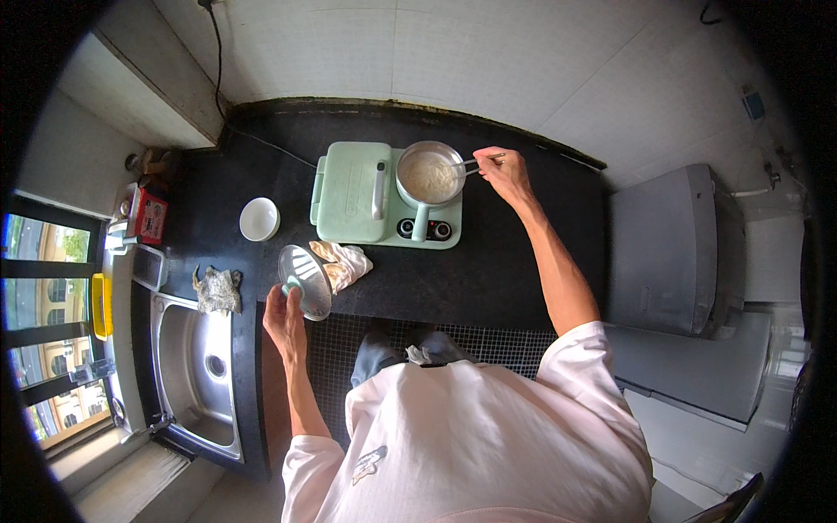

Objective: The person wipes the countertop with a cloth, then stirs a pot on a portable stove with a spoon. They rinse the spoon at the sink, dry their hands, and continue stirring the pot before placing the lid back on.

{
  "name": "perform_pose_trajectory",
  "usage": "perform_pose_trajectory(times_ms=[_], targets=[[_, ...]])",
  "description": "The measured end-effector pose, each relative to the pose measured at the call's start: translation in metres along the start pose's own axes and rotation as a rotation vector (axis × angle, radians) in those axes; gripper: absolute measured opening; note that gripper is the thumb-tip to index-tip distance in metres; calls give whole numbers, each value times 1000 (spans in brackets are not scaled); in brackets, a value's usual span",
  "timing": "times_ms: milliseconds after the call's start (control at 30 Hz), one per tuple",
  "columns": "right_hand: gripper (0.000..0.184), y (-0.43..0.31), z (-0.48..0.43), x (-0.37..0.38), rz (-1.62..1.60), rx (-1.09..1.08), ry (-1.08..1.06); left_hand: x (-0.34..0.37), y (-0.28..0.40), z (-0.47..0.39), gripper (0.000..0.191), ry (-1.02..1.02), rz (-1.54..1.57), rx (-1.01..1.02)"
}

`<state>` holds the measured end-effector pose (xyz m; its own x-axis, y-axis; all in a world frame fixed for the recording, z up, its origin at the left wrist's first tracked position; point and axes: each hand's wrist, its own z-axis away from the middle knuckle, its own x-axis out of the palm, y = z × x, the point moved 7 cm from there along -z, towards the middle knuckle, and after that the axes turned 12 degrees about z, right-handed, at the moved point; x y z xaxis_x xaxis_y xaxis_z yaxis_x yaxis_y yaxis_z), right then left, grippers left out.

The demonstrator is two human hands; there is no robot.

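Note:
My left hand (286, 318) grips the green knob of a glass lid (312, 278), which is tilted near the counter's front edge. In my right hand (502, 171) is a pair of chopsticks (472, 163), their tips reaching into a small saucepan (422, 198). Pale noodles (429, 178) in whitish liquid fill part of the pan. The pan sits on the right side of a light green cooking appliance (353, 196), its handle pointing towards me over two control dials. A crumpled cloth (350, 265) lies just in front of the appliance, behind the lid.
A white bowl (259, 219) stands left of the appliance on the black counter (523, 274). A grey rag (219, 289) lies by the steel sink (196, 372). At the left are a red box (149, 219) and a plastic tray (150, 267). A power cord (261, 140) runs to the appliance.

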<state>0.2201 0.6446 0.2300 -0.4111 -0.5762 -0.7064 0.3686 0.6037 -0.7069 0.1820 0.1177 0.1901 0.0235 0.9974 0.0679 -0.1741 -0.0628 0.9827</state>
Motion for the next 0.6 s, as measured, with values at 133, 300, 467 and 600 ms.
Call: perform_pose_trajectory(times_ms=[133,300,467,600], targets=[[22,10,1,20,58,52,-92,0,-1,1,33,1,-22,-14],[24,13,13,43,-401,247,-202,-4,1,2,33,6,-10,5],[28,7,4,24,-435,261,-144,-5,4,2,31,-6,1,9],[29,10,-6,-1,-411,161,-16,-4,4,2,30,0,6,7]])
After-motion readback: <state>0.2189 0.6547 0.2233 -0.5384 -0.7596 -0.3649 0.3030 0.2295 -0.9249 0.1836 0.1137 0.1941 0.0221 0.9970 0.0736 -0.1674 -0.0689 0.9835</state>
